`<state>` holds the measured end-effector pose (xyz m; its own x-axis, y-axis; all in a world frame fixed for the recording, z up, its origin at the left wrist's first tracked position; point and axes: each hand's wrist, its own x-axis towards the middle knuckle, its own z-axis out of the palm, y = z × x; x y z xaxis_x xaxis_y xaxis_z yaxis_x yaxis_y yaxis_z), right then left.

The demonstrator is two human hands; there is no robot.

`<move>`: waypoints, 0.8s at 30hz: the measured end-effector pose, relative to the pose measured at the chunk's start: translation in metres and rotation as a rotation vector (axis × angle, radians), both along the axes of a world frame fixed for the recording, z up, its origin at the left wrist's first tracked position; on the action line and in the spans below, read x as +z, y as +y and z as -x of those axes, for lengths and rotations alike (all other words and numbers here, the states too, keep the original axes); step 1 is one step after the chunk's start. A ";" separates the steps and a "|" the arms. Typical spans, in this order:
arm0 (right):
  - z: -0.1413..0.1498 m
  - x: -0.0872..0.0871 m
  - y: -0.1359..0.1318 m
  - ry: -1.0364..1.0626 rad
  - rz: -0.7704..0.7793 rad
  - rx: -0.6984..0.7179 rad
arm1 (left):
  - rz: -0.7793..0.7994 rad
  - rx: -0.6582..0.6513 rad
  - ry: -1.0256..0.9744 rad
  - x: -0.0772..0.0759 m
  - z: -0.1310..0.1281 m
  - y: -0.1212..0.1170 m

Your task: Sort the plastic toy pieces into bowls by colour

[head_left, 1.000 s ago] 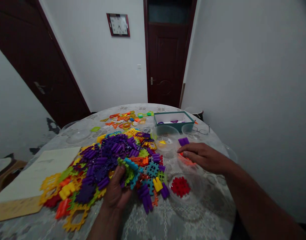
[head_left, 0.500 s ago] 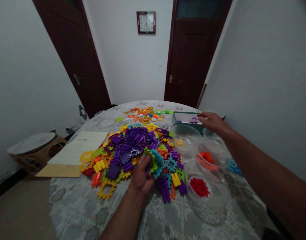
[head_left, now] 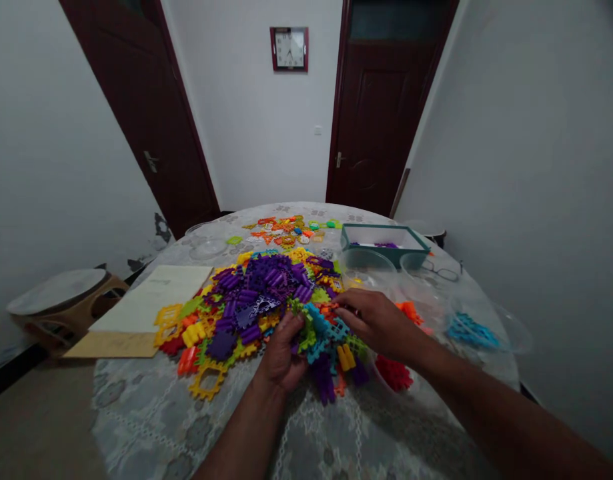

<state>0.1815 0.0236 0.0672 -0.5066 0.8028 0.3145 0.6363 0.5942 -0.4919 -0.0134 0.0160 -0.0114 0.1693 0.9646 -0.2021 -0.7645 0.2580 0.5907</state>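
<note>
My left hand point(head_left: 285, 357) is closed around several toothed plastic building pieces, green point(head_left: 306, 323) and light blue point(head_left: 317, 333), at the near side of a heap. My right hand point(head_left: 373, 320) reaches over the heap's right side, its thumb and fingers pinched together beside an orange piece point(head_left: 328, 310). Whatever lies between those fingertips is hidden. Purple pieces point(head_left: 273, 277) top the heap, with yellow, green and red ones around them. A yellow piece point(head_left: 345, 357) and purple pieces point(head_left: 325, 380) lie below my right hand.
At the back right stands a green-rimmed box point(head_left: 386, 252) with purple pieces inside. Clear plastic bowls hold red point(head_left: 393, 373), orange point(head_left: 409, 311) and blue pieces point(head_left: 472, 331). Glasses point(head_left: 443, 272) lie beyond them. Left are a paper pad point(head_left: 151, 297) and, farther back, small scattered pieces point(head_left: 283, 231).
My right hand went from the bowls, holding a purple piece, to the green-rimmed box, then back down to the heap. My left hand keeps its green and blue pieces. The view swung left.
</note>
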 end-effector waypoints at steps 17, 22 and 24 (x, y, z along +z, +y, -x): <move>-0.174 0.021 -0.005 0.166 0.130 -0.718 | 0.032 0.010 0.091 -0.005 0.003 0.004; -0.180 0.008 -0.002 0.127 0.221 -0.739 | 0.056 0.026 0.114 -0.001 0.002 0.004; -0.182 0.005 0.001 0.116 0.233 -0.736 | 0.058 0.030 0.120 0.000 0.003 0.004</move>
